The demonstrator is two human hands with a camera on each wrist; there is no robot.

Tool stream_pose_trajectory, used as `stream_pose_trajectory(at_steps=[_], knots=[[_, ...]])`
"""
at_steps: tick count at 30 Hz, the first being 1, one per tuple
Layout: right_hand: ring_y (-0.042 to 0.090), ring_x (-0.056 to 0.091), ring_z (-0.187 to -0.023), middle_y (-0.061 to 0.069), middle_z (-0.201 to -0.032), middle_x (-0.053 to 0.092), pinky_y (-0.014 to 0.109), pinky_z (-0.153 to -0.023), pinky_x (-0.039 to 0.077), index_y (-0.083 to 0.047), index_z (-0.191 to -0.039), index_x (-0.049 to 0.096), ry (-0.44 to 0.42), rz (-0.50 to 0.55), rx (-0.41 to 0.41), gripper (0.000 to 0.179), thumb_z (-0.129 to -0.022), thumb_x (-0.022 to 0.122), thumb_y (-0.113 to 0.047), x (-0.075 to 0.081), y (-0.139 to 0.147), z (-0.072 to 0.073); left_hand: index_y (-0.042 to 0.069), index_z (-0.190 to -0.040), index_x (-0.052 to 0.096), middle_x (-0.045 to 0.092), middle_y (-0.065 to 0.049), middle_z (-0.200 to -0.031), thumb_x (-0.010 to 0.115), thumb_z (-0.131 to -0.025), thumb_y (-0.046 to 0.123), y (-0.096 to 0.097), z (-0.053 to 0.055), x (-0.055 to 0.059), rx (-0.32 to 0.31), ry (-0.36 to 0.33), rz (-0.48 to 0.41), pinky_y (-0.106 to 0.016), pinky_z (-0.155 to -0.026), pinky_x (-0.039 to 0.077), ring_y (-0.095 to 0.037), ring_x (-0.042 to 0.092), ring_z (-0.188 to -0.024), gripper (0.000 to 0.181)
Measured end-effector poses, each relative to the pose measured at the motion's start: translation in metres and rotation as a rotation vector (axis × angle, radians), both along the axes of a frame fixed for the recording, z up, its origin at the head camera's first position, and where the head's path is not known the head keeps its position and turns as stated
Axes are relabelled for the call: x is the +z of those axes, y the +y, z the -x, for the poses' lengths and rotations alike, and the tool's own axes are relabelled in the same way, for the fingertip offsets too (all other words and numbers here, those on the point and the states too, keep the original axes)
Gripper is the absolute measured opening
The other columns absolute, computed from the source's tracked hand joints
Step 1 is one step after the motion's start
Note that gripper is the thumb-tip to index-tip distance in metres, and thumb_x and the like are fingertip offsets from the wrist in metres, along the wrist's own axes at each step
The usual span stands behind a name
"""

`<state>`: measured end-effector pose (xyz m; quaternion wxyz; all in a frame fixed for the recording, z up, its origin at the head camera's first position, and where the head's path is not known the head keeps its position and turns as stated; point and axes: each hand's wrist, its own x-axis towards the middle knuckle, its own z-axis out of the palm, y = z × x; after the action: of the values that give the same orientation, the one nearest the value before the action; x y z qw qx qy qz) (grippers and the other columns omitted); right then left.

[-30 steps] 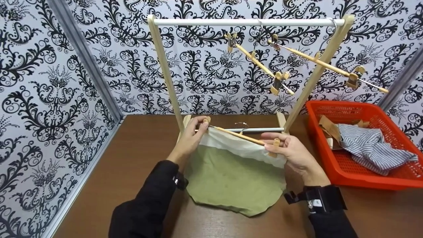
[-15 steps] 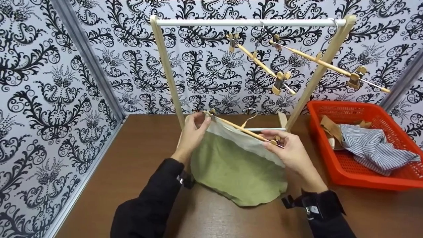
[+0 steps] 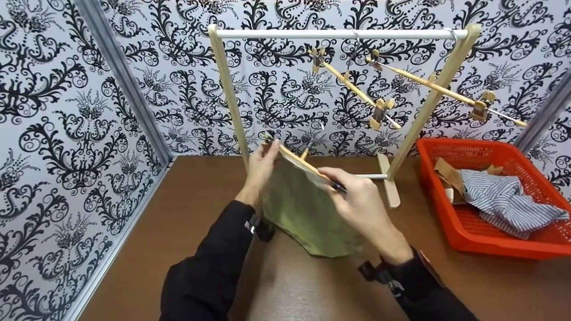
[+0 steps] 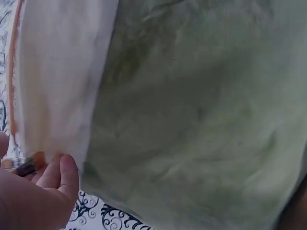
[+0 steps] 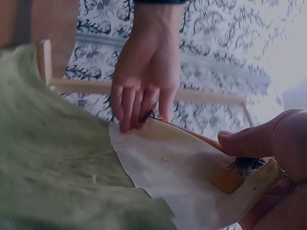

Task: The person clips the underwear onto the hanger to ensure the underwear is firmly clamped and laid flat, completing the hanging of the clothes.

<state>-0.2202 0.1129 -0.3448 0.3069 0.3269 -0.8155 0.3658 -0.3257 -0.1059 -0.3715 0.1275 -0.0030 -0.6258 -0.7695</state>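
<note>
A wooden clip hanger [image 3: 296,157] is held up by both hands on the near side of a wooden rack [image 3: 229,96], its bar slanted so that the left end lies farther away and the right end nearer. The left end is pinched between the thumb and bent fingers of the left hand [image 3: 260,171], beside the left clip [image 4: 29,165], with fingertips rested on the cloth. The right end is gripped by the right hand [image 3: 362,203], its thumb laid along the bar and its fingers partly hidden behind the fabric, close to the right clip [image 5: 228,179]. From the bar, a green cloth [image 3: 303,209] is hung by its white band [image 5: 168,165], which is caught in the clips; the green part is spread below, above the tabletop [image 3: 147,263], and whether its lower edge is touching the surface cannot be told. The hook of the held hanger is blurred. From the white top rail [image 3: 285,34] of the rack, two more clip hangers are hung: one right of the middle [image 3: 350,87], the other at the far right end [image 3: 428,84], with nothing gripped in their clips. At the right of the tabletop, a red basket [image 3: 495,246] is placed, in which a striped cloth [image 3: 504,198] and a brown cloth [image 3: 448,174] are seen. Both wrists are covered by dark sleeves [image 3: 214,254] and black straps. Behind the rack, a wall [image 3: 285,98] is covered in a black-and-white scroll pattern.
</note>
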Motion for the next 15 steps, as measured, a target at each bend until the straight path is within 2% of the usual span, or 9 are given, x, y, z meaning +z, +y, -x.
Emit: stream_pose_trajectory(at_steps=[4,6,9,11,12,13,15], knots=[[0.017,0.069,-0.082,0.009,-0.107,0.075,0.029,-0.071,0.057,-0.004,-0.124,0.069,-0.118,0.073,0.097,0.039,-0.087,0.074,0.006,0.021,-0.012,0.000,0.002,-0.116,0.063,0.062,-0.008,-0.114,0.060,-0.104,0.023,-0.005,0.008,0.017,-0.025,0.017,-0.163,-0.048,-0.110,0.038,-0.020,0.057,-0.104,0.025],[0.017,0.066,-0.076,0.007,-0.108,0.074,0.026,-0.067,0.055,-0.005,-0.127,0.067,-0.218,0.145,0.155,0.039,-0.090,0.071,0.005,0.032,-0.018,-0.001,0.005,-0.113,0.063,0.061,-0.004,-0.106,0.058,-0.104,0.020,-0.008,0.011,0.027,-0.055,0.045,-0.264,-0.047,-0.108,0.040,-0.018,0.057,-0.098,0.019],[0.019,0.067,-0.084,0.006,-0.112,0.072,0.026,-0.072,0.054,-0.005,-0.132,0.063,-0.324,0.250,0.218,0.039,-0.094,0.068,0.001,0.045,-0.027,-0.001,0.007,-0.114,0.062,0.064,-0.003,-0.101,0.053,-0.106,0.018,-0.013,0.015,0.043,-0.094,0.100,-0.352,-0.043,-0.103,0.045,-0.019,0.062,-0.094,0.017],[0.021,0.067,-0.086,0.007,-0.114,0.071,0.027,-0.072,0.054,-0.004,-0.134,0.062,-0.353,0.297,0.247,0.038,-0.096,0.065,0.001,0.052,-0.031,-0.002,0.007,-0.116,0.062,0.066,-0.003,-0.101,0.050,-0.107,0.018,-0.016,0.017,0.054,-0.107,0.121,-0.366,-0.040,-0.102,0.047,-0.020,0.064,-0.097,0.018],[0.020,0.068,-0.090,0.008,-0.115,0.071,0.027,-0.074,0.054,-0.004,-0.133,0.062,-0.341,0.298,0.247,0.038,-0.096,0.065,0.001,0.054,-0.033,-0.002,0.006,-0.117,0.061,0.065,-0.003,-0.103,0.050,-0.107,0.018,-0.017,0.018,0.059,-0.109,0.127,-0.354,-0.040,-0.102,0.048,-0.021,0.065,-0.100,0.019],[0.018,0.067,-0.090,0.007,-0.115,0.071,0.028,-0.074,0.054,-0.004,-0.133,0.062,-0.315,0.284,0.242,0.037,-0.096,0.065,0.001,0.057,-0.034,-0.002,0.006,-0.118,0.060,0.065,-0.004,-0.103,0.050,-0.107,0.020,-0.017,0.019,0.064,-0.104,0.124,-0.327,-0.040,-0.102,0.047,-0.021,0.064,-0.101,0.020],[0.017,0.065,-0.077,0.008,-0.116,0.071,0.026,-0.065,0.052,-0.004,-0.131,0.063,-0.221,0.207,0.212,0.036,-0.096,0.065,0.003,0.061,-0.036,-0.002,0.005,-0.126,0.057,0.063,-0.007,-0.114,0.050,-0.108,0.023,-0.019,0.020,0.074,-0.082,0.112,-0.230,-0.040,-0.103,0.046,-0.022,0.061,-0.108,0.026]])
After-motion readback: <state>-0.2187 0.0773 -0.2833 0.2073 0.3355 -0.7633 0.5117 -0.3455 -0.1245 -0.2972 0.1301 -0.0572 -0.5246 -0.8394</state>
